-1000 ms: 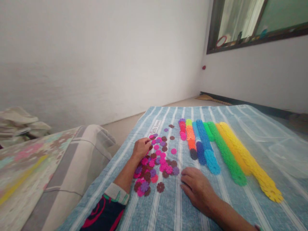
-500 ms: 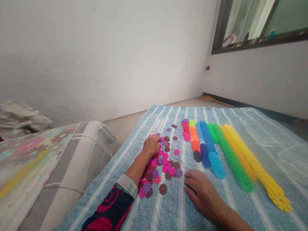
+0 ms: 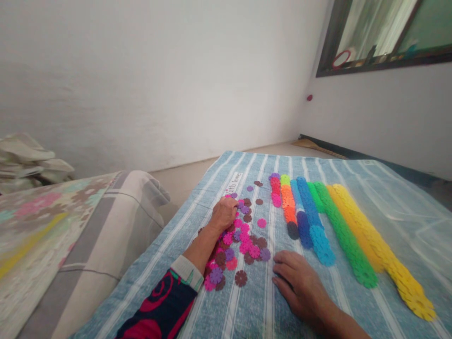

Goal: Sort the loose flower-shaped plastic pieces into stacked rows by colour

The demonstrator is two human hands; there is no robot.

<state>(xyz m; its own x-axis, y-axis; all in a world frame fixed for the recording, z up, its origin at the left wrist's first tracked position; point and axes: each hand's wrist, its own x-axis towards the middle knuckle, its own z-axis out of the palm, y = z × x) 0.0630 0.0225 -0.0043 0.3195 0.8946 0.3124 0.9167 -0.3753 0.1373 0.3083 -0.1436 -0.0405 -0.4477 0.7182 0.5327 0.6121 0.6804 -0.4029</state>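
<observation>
My left hand (image 3: 225,213) is over the far left part of a loose pile of flower-shaped plastic discs (image 3: 244,245) in pink, purple and brown. Its fingers curl down among the discs, and whatever they pinch is hidden under them. Right of the pile, my right hand (image 3: 298,280) rests on the striped cloth, its fingers loosely bent and a little apart, holding nothing visible. Overlapping rows of the same discs lie beyond it: a red and pink row (image 3: 276,190), an orange row (image 3: 288,202), a blue row (image 3: 309,207), a green row (image 3: 341,240) and a yellow row (image 3: 383,247).
A blue-and-white striped cloth (image 3: 169,282) covers the surface under the discs. Clear plastic (image 3: 399,202) lies at the right. To the left is a bed edge with grey checked fabric (image 3: 130,207). A white wall (image 3: 158,84) stands behind, and a window (image 3: 381,33) is at upper right.
The whole view has shifted slightly, moving the disc rows a little to the right. Both hands keep nearly the same places; no disc has visibly changed position on the cloth.
</observation>
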